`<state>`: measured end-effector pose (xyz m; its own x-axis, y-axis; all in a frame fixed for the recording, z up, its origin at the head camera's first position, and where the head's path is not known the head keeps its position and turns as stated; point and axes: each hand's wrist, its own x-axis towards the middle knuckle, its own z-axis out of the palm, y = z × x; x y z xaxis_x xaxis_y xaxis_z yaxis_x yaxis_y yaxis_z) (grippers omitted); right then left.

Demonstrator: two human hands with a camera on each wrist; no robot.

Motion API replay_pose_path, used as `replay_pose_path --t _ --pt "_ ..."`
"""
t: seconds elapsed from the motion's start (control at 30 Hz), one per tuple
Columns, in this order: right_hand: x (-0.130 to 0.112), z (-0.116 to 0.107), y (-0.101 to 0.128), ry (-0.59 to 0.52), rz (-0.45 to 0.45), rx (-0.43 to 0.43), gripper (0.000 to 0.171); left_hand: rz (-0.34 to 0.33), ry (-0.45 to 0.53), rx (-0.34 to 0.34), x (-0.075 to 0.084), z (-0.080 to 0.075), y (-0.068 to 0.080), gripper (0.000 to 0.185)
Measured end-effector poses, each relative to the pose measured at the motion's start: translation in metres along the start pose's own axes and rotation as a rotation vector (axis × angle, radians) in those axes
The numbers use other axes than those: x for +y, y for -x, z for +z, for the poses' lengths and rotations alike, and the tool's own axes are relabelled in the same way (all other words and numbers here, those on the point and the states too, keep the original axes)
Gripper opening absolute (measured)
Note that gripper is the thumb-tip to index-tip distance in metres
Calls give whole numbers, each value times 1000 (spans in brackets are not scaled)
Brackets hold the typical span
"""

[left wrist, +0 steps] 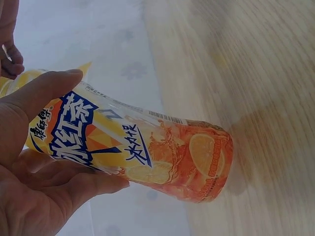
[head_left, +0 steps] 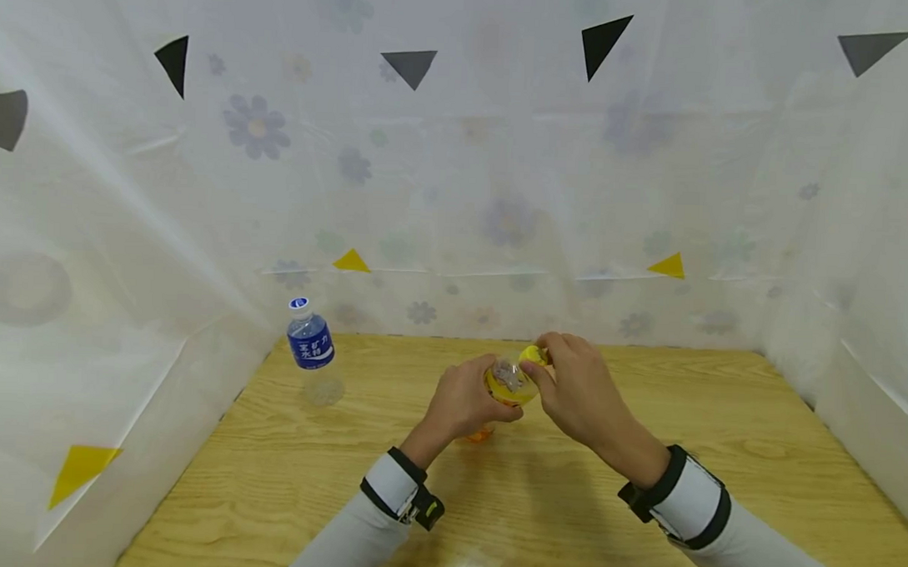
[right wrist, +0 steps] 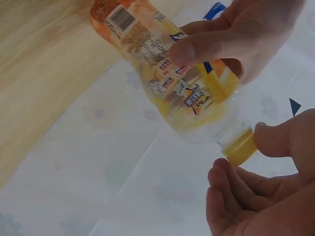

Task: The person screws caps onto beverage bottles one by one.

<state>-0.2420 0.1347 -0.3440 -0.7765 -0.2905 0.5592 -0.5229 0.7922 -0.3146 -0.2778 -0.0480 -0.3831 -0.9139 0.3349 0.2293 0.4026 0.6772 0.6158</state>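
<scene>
Left hand: wrapped round the body of the iced tea bottle, thumb along one side of the label and fingers curled under the other, as the left wrist view shows.
Right hand: at the bottle's neck, thumb and fingers pinching the yellow cap; the rest of the palm is loosely cupped below it in the right wrist view.
Iced tea bottle: held tilted above the bench, near the middle of its width and closer to the far edge than the near one. The orange base points down toward the wood and the cap end points up and away. Whether the base touches the bench I cannot tell; in the left wrist view it sits just over the surface with its shadow close beneath.
Water bottle: upright by the far left corner of the bench, just beside the left curtain wall, well apart from both hands.
Bench edges: the far edge meets the flowered back curtain; left and right edges are closed in by the same sheeting.
Open room: bare wood lies to the right of the hands as far as the right edge, and between the forearms and the near edge.
</scene>
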Motion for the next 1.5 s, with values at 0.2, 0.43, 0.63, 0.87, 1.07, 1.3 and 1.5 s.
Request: replay_pose_path --t 0.2,0.43,0.63,0.87,1.07,1.3,1.5 --pt "-5 -9 0 -30 0 -77 49 -4 -8 -10 -1 0 0 60" --pt "-10 -4 6 -59 -19 -77 41 15 3 -23 -4 0 1 57" --pt "-9 -1 7 -37 -23 -42 38 14 13 -32 -4 0 1 60" --pt "-6 -2 6 -24 -32 -2 35 22 31 -37 -2 0 0 59" --pt "-3 -1 5 -14 -41 33 26 23 14 -16 -1 3 -1 57" --pt "-2 0 3 2 -26 51 18 32 0 4 -2 5 -2 58" --pt "0 0 -1 -2 -16 55 14 34 -14 26 -1 6 -1 58"
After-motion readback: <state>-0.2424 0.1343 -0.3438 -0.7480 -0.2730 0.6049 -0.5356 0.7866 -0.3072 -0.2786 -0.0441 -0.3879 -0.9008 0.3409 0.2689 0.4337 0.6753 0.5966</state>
